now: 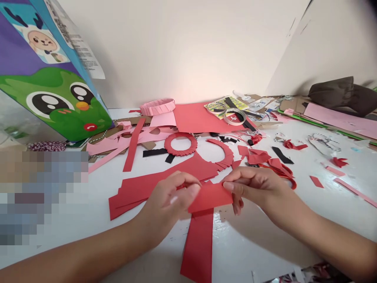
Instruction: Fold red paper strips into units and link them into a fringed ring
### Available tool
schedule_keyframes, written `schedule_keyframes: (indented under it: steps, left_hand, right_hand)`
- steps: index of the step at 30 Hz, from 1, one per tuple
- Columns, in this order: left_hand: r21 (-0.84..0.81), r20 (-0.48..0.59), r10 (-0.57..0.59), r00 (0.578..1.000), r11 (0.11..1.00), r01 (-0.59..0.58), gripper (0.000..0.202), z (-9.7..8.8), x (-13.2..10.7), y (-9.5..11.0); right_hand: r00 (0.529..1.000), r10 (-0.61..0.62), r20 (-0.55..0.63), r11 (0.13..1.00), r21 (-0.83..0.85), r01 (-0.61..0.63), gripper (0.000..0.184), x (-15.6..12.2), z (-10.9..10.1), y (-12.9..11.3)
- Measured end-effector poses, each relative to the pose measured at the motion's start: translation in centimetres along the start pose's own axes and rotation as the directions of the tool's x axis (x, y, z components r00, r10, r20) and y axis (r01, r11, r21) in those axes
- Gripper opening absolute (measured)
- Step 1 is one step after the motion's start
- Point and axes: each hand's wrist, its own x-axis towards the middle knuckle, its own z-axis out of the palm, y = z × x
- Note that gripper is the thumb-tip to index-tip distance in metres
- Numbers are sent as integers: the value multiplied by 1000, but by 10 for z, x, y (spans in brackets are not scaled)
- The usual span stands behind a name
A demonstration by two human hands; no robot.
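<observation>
A small piece of red paper (210,197) is held up between my two hands over the table. My left hand (173,196) pinches its left end between thumb and fingers. At the upper right corner, my right hand (256,186) grips the same piece, thumb in front. Below it lies a long red paper strip (198,243), reaching toward the front edge. Behind my left hand are several overlapping red strips (141,186). Farther back sit a pleated red paper ring (180,144) and a curved pleated red piece (225,153), open on one side.
A pink pleated band (157,107) and a large red sheet (194,120) lie at the back. Tape rolls (235,116) rest on that sheet. An owl-printed box (53,78) stands left. Scissors (290,181) with red handles lie behind my right hand, among red scraps (259,156).
</observation>
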Motion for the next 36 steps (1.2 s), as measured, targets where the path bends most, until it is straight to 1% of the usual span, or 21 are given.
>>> schedule_keyframes:
  steps: [2,4,5,7,9,10,11,12,14,16,18,20,22,25,26,28,30,32,33,34,36]
  left_hand:
    - [-13,15,-17,1000,1000,17,33,1,1,-1]
    - [-35,10,-29,1000,999,29,39,3,0,-3]
    - [-55,3,-36,999,998,36,39,4,0,-3]
    - [-102,-6,-56,998,993,55,38,5,-1,-4]
    - [-155,8,-78,997,985,79,37,7,-2,-4]
    - [-211,48,-95,994,972,103,36,8,-3,-4]
    - [-286,108,-112,988,948,139,34,9,-4,-3]
    - [-366,174,-126,977,912,183,34,10,-5,-3]
    - [-500,290,-138,947,822,273,34,10,-5,-3]
    - [-571,318,-153,936,757,318,34,10,-5,-2]
    - [-612,317,-169,933,715,338,34,9,-4,-2]
    - [-638,314,-168,934,692,339,37,8,-3,-1]
    - [-634,315,-158,936,699,331,41,8,-4,-1]
    - [-613,322,-184,929,707,353,31,8,-5,-3]
    - [-604,329,-202,922,706,371,26,8,-5,-4]
    - [-588,341,-226,913,706,394,24,7,-5,-5]
    - [-576,342,-226,912,717,393,24,7,-4,-6]
    - [-570,333,-225,916,726,385,23,7,-3,-5]
    - [-563,330,-229,916,731,386,23,8,-2,-5]
    - [-552,328,-237,914,738,389,22,8,-2,-4]
    - [-526,326,-251,911,753,396,22,8,-4,-3]
  right_hand:
    - [1000,-25,5,998,-49,25,29,-4,5,-3]
    - [997,-71,-34,991,-113,66,24,-8,8,-4]
    - [995,-90,-53,987,-139,82,21,-9,9,-4]
    - [990,-120,-74,980,-169,107,24,-11,12,-2]
    - [984,-167,-65,962,-227,148,15,-12,14,1]
    - [975,-213,-61,944,-271,189,10,-12,15,2]
    - [959,-277,-56,915,-320,245,10,-13,15,3]
    - [936,-349,-45,877,-368,309,15,-14,15,5]
    - [879,-477,8,783,-450,429,36,-17,13,8]
    - [822,-561,98,680,-511,525,57,-21,8,13]
    - [776,-605,180,586,-560,586,65,-24,2,20]
    - [735,-637,235,496,-605,623,63,-25,-3,25]
    - [712,-645,278,418,-651,633,56,-25,-5,27]
    - [671,-650,358,323,-669,669,46,-22,-4,23]
    - [658,-645,389,297,-665,685,43,-21,-3,20]
    - [629,-654,421,261,-655,710,39,-19,-1,15]
    - [622,-667,409,272,-644,715,36,-19,1,13]
    - [646,-666,373,340,-619,708,34,-20,1,13]
    - [675,-649,351,393,-605,693,33,-20,2,12]
    - [716,-620,320,461,-590,663,30,-21,3,12]
    - [815,-534,224,632,-535,561,22,-20,6,10]
